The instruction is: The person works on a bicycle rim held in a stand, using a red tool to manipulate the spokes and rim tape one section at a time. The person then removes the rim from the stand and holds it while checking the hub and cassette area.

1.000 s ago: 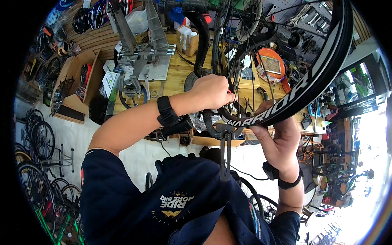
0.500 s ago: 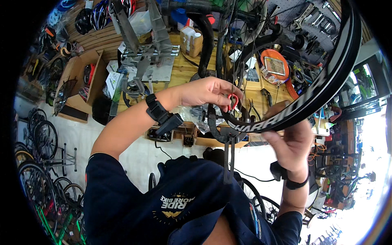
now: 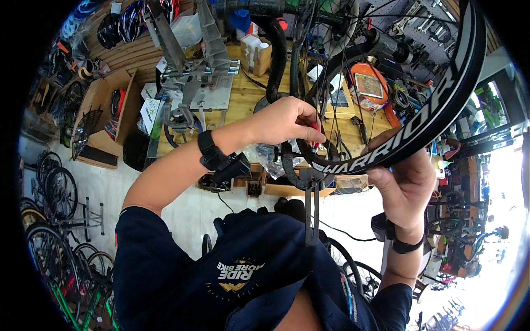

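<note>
A black bicycle wheel [image 3: 420, 131] with white lettering stands in a dark truing stand [image 3: 312, 179], its thin spokes running up through the middle of the view. My left hand [image 3: 288, 122] is closed in a pinch on a small red spoke wrench [image 3: 315, 132] at the spokes, just inside the lower rim. The fingers cover most of the wrench. At the rim's right side, my right hand [image 3: 407, 185] grips the wheel, thumb on the near side and fingers partly hidden behind it.
Behind the wheel, a wooden workbench [image 3: 245, 102] carries a small cardboard box [image 3: 255, 55], an orange round container [image 3: 369, 85] and loose tools. A metal fixture [image 3: 212, 91] occupies its left part. An open carton [image 3: 105, 127] and parked bicycles [image 3: 61, 182] are at left.
My left hand has shifted slightly, and the red wrench has turned so less of it shows. My right hand has moved a little right and up along the rim.
</note>
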Tool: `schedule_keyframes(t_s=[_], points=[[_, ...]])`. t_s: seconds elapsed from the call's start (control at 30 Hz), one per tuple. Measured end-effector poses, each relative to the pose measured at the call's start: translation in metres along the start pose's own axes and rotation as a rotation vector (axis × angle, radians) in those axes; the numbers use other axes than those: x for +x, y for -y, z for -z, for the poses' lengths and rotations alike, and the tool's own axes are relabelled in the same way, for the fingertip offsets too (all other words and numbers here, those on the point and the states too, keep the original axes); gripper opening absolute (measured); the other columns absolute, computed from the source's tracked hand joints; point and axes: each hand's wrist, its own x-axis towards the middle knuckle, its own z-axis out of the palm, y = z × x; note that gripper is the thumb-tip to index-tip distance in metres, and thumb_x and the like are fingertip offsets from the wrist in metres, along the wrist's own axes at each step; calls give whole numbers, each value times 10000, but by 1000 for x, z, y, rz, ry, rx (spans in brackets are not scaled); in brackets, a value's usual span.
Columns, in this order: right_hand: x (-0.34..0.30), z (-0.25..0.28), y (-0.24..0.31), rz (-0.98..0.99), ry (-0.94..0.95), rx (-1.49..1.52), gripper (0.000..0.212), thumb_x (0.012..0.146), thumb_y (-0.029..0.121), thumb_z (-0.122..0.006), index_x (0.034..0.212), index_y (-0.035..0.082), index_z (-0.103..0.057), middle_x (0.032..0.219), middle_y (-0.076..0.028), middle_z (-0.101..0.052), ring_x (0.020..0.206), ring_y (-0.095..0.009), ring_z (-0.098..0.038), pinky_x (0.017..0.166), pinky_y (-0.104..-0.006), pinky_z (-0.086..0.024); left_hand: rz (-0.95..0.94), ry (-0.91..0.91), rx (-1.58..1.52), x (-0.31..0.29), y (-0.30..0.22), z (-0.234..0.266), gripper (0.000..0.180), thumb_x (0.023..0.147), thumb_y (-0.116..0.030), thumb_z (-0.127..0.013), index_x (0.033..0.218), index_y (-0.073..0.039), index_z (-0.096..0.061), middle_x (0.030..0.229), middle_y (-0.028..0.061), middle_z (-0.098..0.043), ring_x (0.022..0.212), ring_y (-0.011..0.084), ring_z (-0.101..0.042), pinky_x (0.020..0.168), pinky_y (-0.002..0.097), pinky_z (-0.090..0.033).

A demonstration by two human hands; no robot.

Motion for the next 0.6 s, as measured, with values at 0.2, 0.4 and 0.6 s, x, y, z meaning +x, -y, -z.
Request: schedule_keyframes(t_s=[0.2, 0.4, 0.6], points=[[-3, -8, -3, -64, -61, 97, 332, 837, 23, -730, 1105, -53, -551, 997, -87, -647, 870, -133, -633, 764, -253, -508, 1, -45, 200, -14, -5, 8, 126, 853, -92, -733, 904, -5, -658, 833, 34, -678, 727, 73, -611, 681, 227, -486], [-9, -16, -7, -89, -93, 7, 290, 801, 13, -759, 1042, -33, -605, 884, -68, -676, 820, -127, -650, 730, -266, -516, -219, -412, -65, -23, -18, 57, 124, 927, -128, -653, 904, -8, -634, 847, 55, -690, 652, 81, -603, 623, 225, -500], [-20, -35, -48, -152, 28, -189, 177, 774, -17, -746, 928, -1, -661, 809, -77, -650, 665, -162, -606, 580, -281, -472, -35, -269, 32, -48, -23, 54, 145, 916, -132, -674, 890, -1, -620, 849, 56, -687, 650, 83, -590, 613, 234, -493]])
